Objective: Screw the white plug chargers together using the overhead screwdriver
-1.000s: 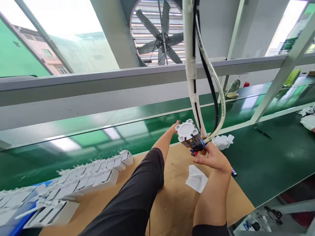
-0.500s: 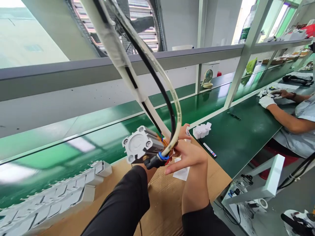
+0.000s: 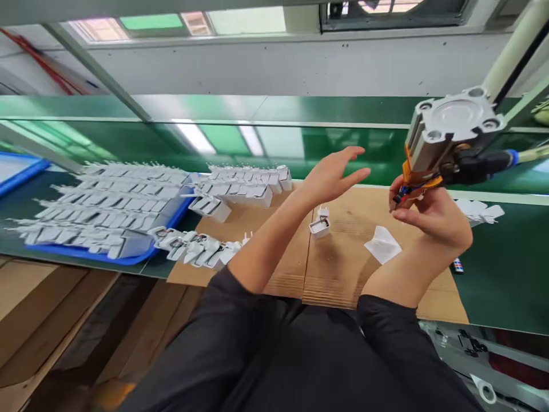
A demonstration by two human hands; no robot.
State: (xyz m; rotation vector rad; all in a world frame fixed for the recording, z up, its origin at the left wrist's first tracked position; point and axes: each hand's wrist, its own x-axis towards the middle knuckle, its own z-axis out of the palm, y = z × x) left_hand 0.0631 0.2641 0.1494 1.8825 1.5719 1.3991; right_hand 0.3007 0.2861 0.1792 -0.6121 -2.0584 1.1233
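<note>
Right grip: the right hand (image 3: 431, 220) is curled around the lower, orange-ended part of the pneumatic tool (image 3: 450, 134), holding it raised over the right edge of the cardboard sheet (image 3: 343, 269).
Left grip: the left hand (image 3: 332, 174) is spread wide and holds nothing, hovering in the air to the left of the tool.
Change: half a second ago the left hand was in against the tool; now it has let go and the tool hangs from the right hand alone, freeing the left.
Below the hands: one white charger plug (image 3: 320, 224) stands alone on the cardboard, just under the open palm; a folded white paper (image 3: 383, 245) lies near the right wrist.
Further left: rows of white plugs (image 3: 240, 186), a loose cluster (image 3: 193, 247), and a filled blue tray (image 3: 98, 212).
Obstruction: the tool's hoses (image 3: 521, 43) cross the upper right corner.
</note>
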